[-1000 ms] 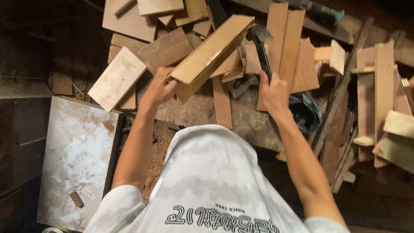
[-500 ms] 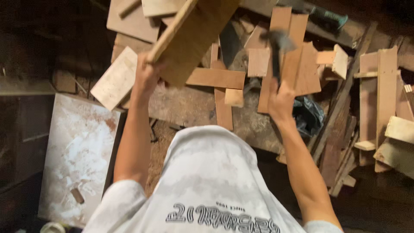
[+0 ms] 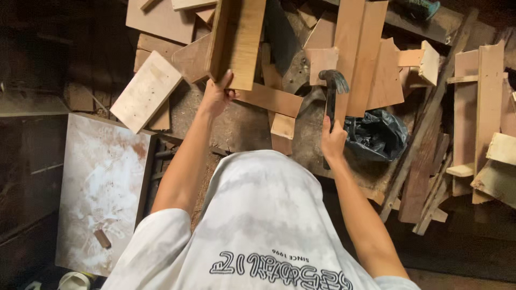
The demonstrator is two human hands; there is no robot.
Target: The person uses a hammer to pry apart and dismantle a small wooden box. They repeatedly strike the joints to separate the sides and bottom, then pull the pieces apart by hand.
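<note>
My left hand (image 3: 216,95) grips the lower end of a thick wooden plank (image 3: 238,37), lifted upright above a heap of wood offcuts; its top runs out of view. My right hand (image 3: 333,140) is closed around the dark handle of a claw hammer (image 3: 332,88), whose metal head points up over the offcuts. A short wooden strip (image 3: 271,99) lies flat between both hands on the dusty workbench (image 3: 236,126).
Loose boards and blocks cover the bench, with a pale square board (image 3: 145,90) at left. A black plastic bag (image 3: 376,134) sits right of the hammer. Long planks (image 3: 478,107) lean at right. A white stained panel (image 3: 102,188) stands lower left.
My left hand has swung the plank from lying diagonal across the pile to upright and further away. My right hand, holding the hammer, has drawn back toward my body.
</note>
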